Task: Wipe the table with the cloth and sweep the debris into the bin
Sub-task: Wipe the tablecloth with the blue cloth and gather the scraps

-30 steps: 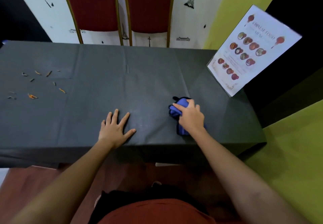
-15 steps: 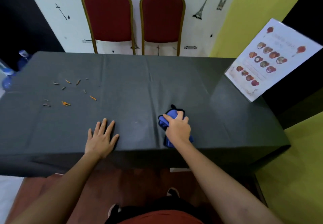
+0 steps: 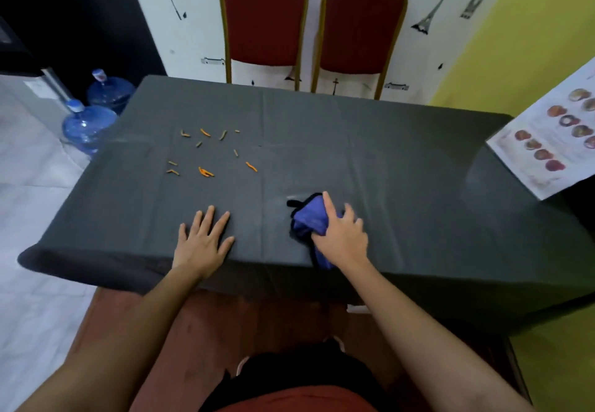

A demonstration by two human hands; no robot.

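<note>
A dark grey cloth-covered table [image 3: 386,160] fills the middle of the view. My right hand [image 3: 341,234] presses down on a bunched blue cloth [image 3: 307,218] with black trim near the table's front edge. My left hand [image 3: 203,241] lies flat on the table with fingers spread, holding nothing, to the left of the cloth. Several small orange and brown debris bits [image 3: 206,171] are scattered on the table's left part, beyond my left hand. No bin is visible.
Two red chairs [image 3: 264,22] with gold frames stand behind the far edge. A menu card [image 3: 553,141] stands at the table's right end. Two blue water jugs [image 3: 87,125] sit on the white floor at the left.
My right hand has slid the blue cloth leftward along the front edge, closer to my left hand. The view has swung left, bringing the water jugs into sight.
</note>
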